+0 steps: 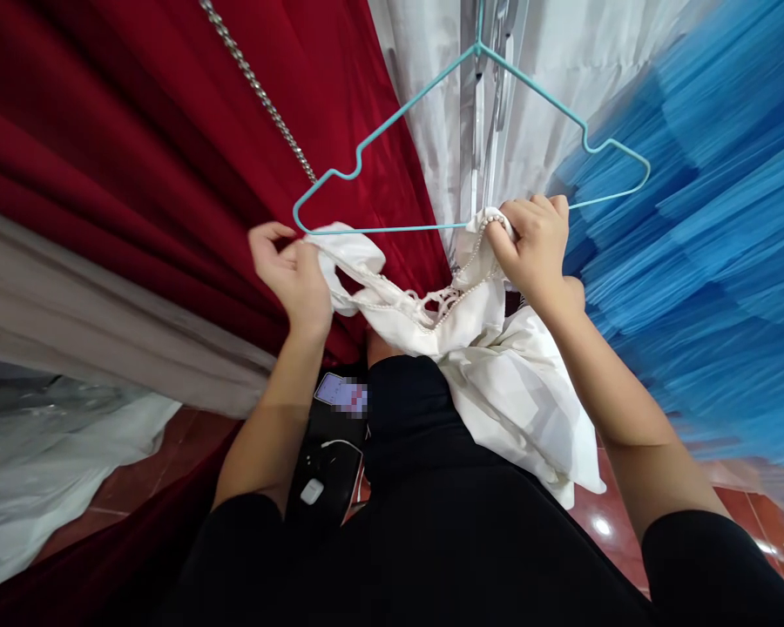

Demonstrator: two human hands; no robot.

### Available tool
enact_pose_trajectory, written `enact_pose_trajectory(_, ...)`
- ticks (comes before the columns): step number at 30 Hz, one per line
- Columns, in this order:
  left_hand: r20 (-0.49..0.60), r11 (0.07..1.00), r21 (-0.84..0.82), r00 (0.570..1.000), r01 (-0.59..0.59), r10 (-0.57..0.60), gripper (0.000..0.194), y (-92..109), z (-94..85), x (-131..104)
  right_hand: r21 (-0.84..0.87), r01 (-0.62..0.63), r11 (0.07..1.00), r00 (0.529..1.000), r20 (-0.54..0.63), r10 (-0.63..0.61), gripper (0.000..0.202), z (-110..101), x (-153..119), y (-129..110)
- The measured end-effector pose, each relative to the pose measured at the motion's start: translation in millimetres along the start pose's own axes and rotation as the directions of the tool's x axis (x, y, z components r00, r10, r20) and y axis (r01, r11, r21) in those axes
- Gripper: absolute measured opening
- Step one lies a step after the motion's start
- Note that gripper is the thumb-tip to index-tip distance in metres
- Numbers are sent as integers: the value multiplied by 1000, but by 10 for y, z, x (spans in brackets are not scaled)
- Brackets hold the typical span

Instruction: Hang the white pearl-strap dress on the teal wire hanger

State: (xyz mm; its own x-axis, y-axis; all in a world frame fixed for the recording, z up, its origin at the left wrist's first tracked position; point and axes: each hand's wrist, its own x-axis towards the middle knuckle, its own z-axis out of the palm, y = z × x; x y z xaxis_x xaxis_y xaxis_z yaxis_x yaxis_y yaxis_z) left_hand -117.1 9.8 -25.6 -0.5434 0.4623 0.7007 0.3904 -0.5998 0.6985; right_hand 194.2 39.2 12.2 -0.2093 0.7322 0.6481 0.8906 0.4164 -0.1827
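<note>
A white earbud case (312,492) and a smartphone (330,389) lie toward seven o'clock. At the dial's centre, left hand (294,277) and right hand (536,244) pinch a pearl-trimmed white dress (483,318), fingers closed. A turquoise hanger (411,103) at twelve puts its lower bar along the dress's top edge; red drapery (104,113) crowds ten, blue tulle (706,218) two to four

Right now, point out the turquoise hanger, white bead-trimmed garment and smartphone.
Turquoise hanger (398,230), head view: on its bottom bar.
White bead-trimmed garment (476,319), head view: on fabric below the trim.
Smartphone (333,392), head view: on its lit screen.
</note>
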Motion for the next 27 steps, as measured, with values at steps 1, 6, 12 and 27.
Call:
enact_pose_trajectory(1, -26, 998, 8, 998, -61, 61, 24, 43, -11, 164, -7, -11, 1000, 1000, 12, 11, 36, -12, -1, -12)
enact_pose_trajectory(6, 132, 950, 221, 972, -219, 194, 22, 349, 151, 724, -9, -12, 1000, 998, 54, 13, 35, -92, -20, -60)
enact_pose_trajectory(12, 331, 831, 490, 938, -264, 103, 10, 660, 399, 709, 0, -20, 1000, 999, 51, 20, 36, -161, -47, -92)
enact_pose_trajectory(27, 431, 842, 405, 887, -356, 168, 24, 979, 677, 677, 7, -42, 999, 996, 79, 42, 38, -138, -75, -181)
